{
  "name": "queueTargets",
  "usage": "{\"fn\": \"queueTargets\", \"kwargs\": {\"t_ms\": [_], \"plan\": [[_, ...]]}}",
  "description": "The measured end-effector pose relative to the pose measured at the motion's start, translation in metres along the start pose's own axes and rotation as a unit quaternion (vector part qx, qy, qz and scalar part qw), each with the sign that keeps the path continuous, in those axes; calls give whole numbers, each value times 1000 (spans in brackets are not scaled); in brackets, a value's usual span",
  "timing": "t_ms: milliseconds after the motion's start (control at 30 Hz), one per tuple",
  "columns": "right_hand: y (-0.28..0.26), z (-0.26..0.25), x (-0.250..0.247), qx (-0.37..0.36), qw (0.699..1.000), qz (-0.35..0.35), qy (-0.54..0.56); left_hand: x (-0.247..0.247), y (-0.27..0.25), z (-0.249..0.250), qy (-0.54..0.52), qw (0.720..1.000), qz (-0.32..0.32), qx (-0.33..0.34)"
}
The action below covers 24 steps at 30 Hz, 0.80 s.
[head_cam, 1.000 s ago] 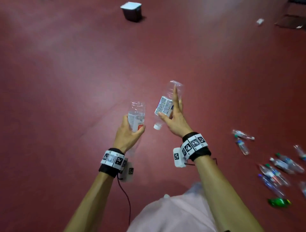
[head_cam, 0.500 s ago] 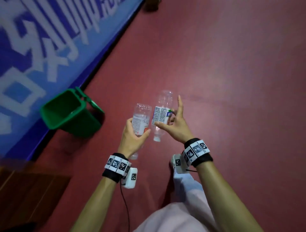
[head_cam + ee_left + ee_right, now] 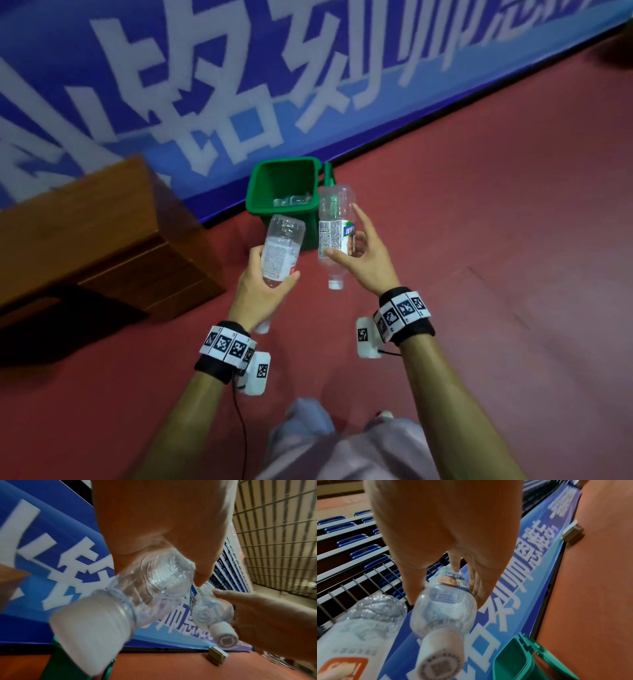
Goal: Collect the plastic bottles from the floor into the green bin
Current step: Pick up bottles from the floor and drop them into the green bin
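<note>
Where red floor (image 3: 479, 240) met blue banner wall (image 3: 205, 85), green bin (image 3: 260, 202) stood beside wooden box (image 3: 85, 240); left hand (image 3: 260, 291) and right hand (image 3: 366, 263) each gripped clear bottle.

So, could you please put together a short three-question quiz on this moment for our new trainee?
1. True or false: each hand grips a clear plastic bottle with its white cap pointing back toward the person.
2. What already lies inside the open green plastic bin? A) nothing B) clear bottles C) a white box
3. Fill in: to the left of the bin stands a brown ______ bench.

Key:
1. True: the left hand holds the red-labelled bottle, the right hand the blue-and-white-labelled bottle.
2. B
3. wooden
</note>
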State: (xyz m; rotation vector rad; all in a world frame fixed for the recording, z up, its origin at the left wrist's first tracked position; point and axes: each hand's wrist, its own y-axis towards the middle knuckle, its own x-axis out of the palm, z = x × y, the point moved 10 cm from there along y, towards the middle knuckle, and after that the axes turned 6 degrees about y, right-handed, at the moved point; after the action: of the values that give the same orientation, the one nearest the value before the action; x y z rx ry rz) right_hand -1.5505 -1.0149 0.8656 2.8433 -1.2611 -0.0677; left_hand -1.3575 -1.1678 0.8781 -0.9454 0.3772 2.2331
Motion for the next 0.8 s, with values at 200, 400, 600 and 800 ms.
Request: {"fn": "queueTargets", "kwargs": {"t_ms": [200, 400, 600, 800], "plan": [[78, 20, 37, 3, 998, -53, 19, -6, 49, -25, -3, 998, 30, -53], [167, 39, 21, 18, 999, -38, -6, 24, 144, -15, -24, 999, -3, -36], [290, 37, -39, 18, 998, 52, -19, 72, 300, 19, -34, 996, -85, 19], [377, 49, -84, 34, 985, 163, -38, 100, 438, 39, -24, 989, -135, 50]]}}
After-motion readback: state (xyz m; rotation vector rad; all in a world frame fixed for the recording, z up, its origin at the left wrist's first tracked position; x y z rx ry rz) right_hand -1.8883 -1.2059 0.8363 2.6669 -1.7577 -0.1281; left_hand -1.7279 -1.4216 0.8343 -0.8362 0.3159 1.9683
